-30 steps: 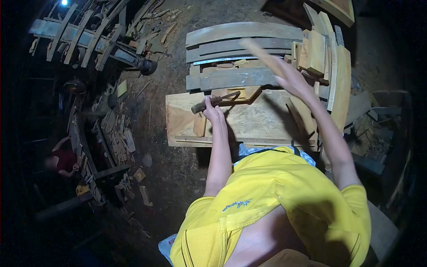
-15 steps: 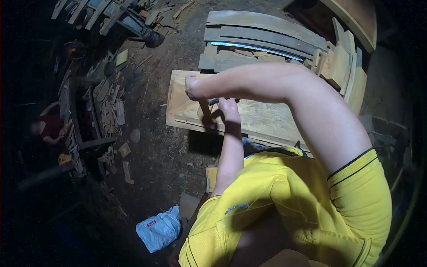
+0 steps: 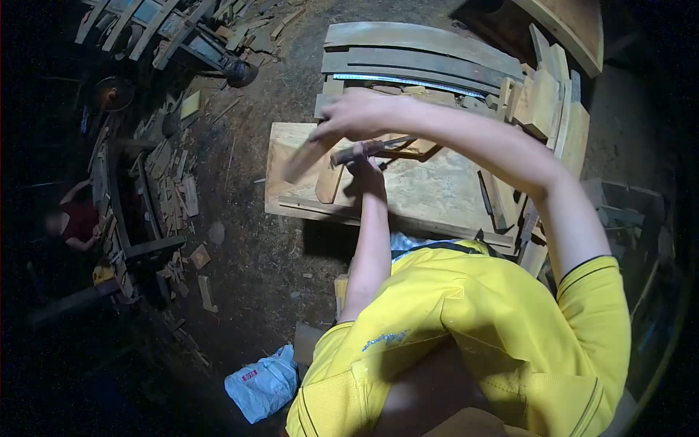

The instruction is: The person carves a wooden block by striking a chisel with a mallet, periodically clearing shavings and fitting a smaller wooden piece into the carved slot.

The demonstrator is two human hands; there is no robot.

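Note:
My right hand (image 3: 346,116) is closed round a wooden striking tool (image 3: 306,156), blurred by motion, above the left end of the wooden bench board (image 3: 437,182). Below it my left hand (image 3: 366,162) grips the dark handle of a chisel (image 3: 353,154), whose metal shaft points right. The shaft reaches over a wooden piece (image 3: 411,148) on the board, its tip hard to make out. A flat wooden block (image 3: 329,183) lies left of my left hand, partly in shadow.
Curved planks (image 3: 429,40) and a ruler (image 3: 408,79) lie beyond the board. Cut timber (image 3: 539,102) is stacked at right, with hand tools (image 3: 486,193) near the board's right end. A white sack (image 3: 262,386) is on the floor. Another person (image 3: 79,218) is at far left.
My right hand has risen and moved right, and its striking tool now tilts toward lower left. More of the chisel and the wooden piece shows. The whole view has shifted slightly.

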